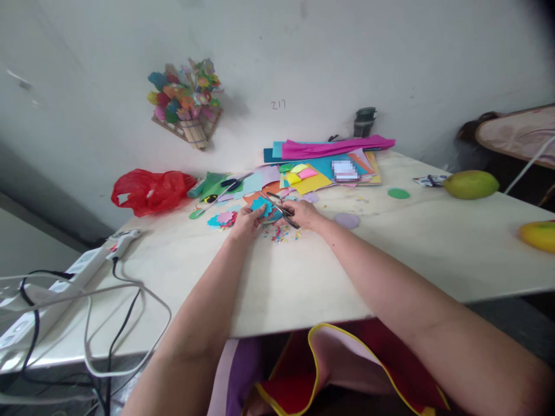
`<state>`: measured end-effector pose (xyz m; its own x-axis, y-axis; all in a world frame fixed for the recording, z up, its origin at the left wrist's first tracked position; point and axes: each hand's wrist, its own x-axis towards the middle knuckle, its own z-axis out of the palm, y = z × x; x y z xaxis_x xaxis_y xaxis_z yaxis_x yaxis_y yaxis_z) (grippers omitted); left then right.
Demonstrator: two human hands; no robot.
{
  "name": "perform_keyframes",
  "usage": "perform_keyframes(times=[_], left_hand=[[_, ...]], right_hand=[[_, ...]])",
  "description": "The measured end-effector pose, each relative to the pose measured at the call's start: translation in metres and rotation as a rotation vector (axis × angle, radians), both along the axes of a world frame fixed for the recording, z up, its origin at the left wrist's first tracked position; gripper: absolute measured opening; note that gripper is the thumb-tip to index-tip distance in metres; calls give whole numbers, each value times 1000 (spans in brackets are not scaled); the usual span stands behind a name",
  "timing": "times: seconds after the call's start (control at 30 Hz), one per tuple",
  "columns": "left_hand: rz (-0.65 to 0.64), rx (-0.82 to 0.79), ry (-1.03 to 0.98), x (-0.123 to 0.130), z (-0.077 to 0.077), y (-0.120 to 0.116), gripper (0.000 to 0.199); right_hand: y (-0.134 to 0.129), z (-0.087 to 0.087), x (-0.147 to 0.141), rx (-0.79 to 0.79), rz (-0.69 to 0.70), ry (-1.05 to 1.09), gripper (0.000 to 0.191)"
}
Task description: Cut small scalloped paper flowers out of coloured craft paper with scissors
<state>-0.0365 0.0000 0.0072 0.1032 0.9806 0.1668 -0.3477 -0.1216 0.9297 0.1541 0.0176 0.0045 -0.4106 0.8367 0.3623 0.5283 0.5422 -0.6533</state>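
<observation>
My left hand [250, 222] is closed on a blue paper flower [261, 206] with scalloped edges, pinched between thumb and fingers. My right hand [301, 214] grips a pair of scissors [277, 205] with dark handles. The blades are parted and lie close beside the flower; whether they touch the paper is too small to tell. Left of my left hand lie cut flower shapes, among them a pink paper flower [225, 217] and a blue one [213, 222]. Tiny colourful paper scraps [280, 233] are scattered on the table below my hands.
Coloured paper sheets [321, 184] and a second pair of scissors [234, 184] lie behind my hands. A red plastic bag [151, 190] sits left, near a power strip [65, 289] with loose cables. Two yellow-green fruits, one a mango-like fruit [470, 185], lie right. Paper circles [347, 221] are nearby.
</observation>
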Motion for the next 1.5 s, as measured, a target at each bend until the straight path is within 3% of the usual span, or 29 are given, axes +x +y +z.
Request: perform_keyframes(times=[0.17, 0.33, 0.5, 0.87, 1.5], left_hand=[[-9, -7, -4, -1, 0, 1, 24], [7, -12, 4, -2, 1, 0, 27], [38, -38, 65, 0, 5, -3, 28], [-28, -11, 127, -2, 6, -3, 31], [-68, 34, 281, 0, 11, -9, 34]], right_hand=[[10, -11, -3, -200, 201, 321, 43], [8, -8, -3, -290, 246, 445, 41], [3, -2, -1, -310, 244, 468, 43], [-9, 15, 2, -462, 196, 448, 44], [-4, 13, 7, -469, 263, 431, 38]])
